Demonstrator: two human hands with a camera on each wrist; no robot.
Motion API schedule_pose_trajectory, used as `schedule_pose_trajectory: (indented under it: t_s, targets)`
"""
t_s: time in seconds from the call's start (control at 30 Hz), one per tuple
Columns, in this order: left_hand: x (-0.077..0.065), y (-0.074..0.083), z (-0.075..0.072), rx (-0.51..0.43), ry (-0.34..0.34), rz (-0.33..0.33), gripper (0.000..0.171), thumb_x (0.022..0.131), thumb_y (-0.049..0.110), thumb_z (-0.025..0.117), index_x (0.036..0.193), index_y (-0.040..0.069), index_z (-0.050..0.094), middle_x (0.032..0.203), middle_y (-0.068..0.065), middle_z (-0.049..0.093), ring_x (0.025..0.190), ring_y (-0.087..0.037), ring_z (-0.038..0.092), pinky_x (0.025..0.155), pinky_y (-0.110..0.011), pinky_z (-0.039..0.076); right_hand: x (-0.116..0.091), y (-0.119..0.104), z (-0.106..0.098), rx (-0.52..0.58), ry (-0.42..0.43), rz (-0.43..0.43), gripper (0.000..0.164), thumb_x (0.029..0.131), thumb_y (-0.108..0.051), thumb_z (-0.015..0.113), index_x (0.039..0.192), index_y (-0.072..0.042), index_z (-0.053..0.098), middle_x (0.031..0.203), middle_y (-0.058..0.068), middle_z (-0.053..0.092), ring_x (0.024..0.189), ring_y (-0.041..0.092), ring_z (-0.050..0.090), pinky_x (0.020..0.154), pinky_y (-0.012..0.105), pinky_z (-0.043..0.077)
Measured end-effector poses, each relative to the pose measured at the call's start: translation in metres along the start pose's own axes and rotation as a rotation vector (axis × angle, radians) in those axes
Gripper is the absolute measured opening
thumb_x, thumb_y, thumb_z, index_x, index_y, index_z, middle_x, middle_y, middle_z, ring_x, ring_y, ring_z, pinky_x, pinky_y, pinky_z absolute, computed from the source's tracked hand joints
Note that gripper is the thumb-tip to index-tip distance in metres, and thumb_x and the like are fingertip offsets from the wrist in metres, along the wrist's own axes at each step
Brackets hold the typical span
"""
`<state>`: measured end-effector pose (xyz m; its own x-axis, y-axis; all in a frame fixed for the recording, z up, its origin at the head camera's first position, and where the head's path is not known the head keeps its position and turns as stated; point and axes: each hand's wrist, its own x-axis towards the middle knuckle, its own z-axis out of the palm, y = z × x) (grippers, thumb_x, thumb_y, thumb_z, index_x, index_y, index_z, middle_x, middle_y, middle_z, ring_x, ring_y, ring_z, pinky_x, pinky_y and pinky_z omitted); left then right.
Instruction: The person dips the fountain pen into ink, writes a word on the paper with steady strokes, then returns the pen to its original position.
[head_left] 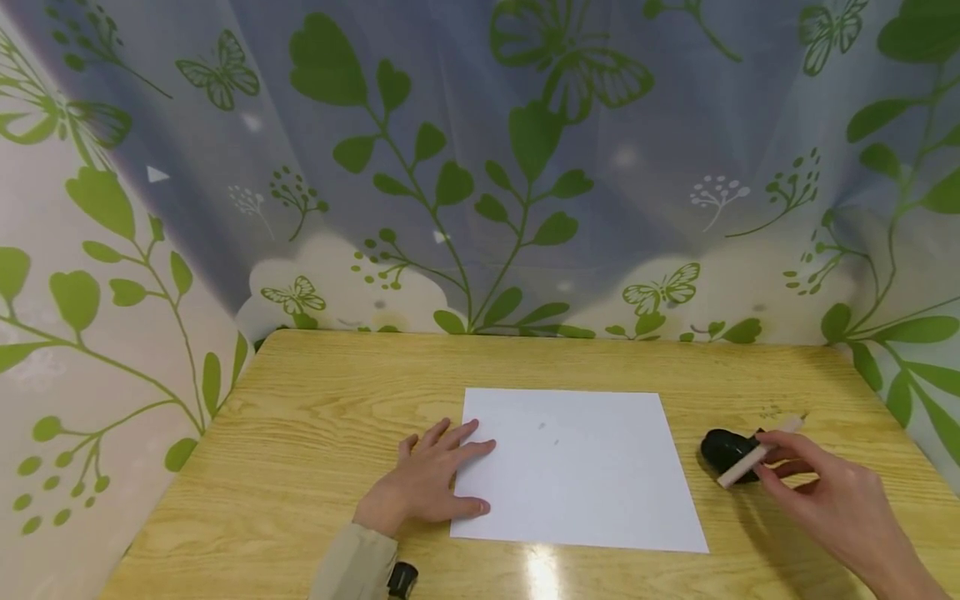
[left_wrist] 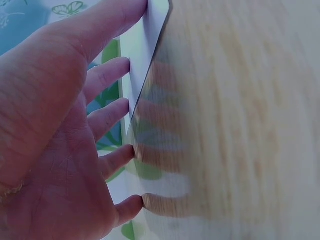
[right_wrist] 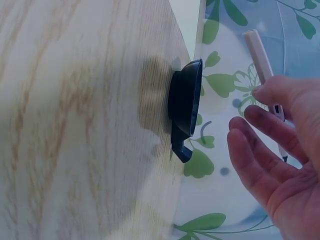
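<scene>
A blank-looking white sheet of paper (head_left: 577, 475) lies flat on the wooden table. My left hand (head_left: 431, 479) rests at its left edge, fingers spread, with some fingertips and the thumb on the paper. To the right of the sheet, my right hand (head_left: 836, 492) pinches a pale pen (right_wrist: 260, 55) between thumb and fingers. Its dark tip points away from me, up and right in the head view. Under and beside the pen sits a small black glossy object (right_wrist: 185, 102), like a shallow dish with a short spout or stub. The right hand is apart from it.
The yellowish wood-grain table (head_left: 300, 400) runs to a curtain (head_left: 465, 167) with green leaves and butterflies, which hangs behind and at both sides. A dark band or device (head_left: 402, 579) shows at my left wrist.
</scene>
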<state>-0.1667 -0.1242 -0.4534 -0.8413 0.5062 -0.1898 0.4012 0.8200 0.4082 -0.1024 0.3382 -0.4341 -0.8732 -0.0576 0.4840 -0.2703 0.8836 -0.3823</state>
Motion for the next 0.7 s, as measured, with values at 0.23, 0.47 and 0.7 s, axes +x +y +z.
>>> schedule_pose_trajectory:
  t_s: [0.23,0.47,0.7]
  targets:
    - [-0.0006,0.0005,-0.0001,-0.015,-0.001,0.000,0.075,0.087,0.055,0.074,0.154,0.033,0.046,0.170,0.001,0.027,0.157,-0.042,0.019,0.113,-0.076,0.019,-0.0006,0.0002,0.0017,0.033,0.056,-0.042,0.036,0.073,0.007,0.083,0.104,-0.006,0.072,0.072,0.005,0.074,0.068,-0.028,0.049,0.049,0.006,0.044]
    - [-0.0014,0.0006,-0.0005,-0.034,0.006,0.001,0.074,0.088,0.053,0.074,0.153,0.032,0.047,0.170,0.000,0.028,0.157,-0.042,0.018,0.113,-0.076,0.018,-0.0003,-0.0008,0.0017,0.075,0.057,0.003,0.023,0.085,0.001,0.078,0.105,-0.007,0.071,0.075,0.010,0.076,0.068,-0.028,0.050,0.050,0.006,0.045]
    - [-0.0012,-0.0003,-0.0008,-0.036,0.004,0.008,0.073,0.088,0.053,0.073,0.154,0.033,0.047,0.170,0.001,0.027,0.157,-0.042,0.018,0.113,-0.077,0.018,-0.0018,-0.0008,0.0020,0.126,0.017,0.072,0.019,0.097,-0.001,0.065,0.115,-0.003,0.066,0.078,0.008,0.076,0.067,-0.020,0.057,0.052,0.006,0.046]
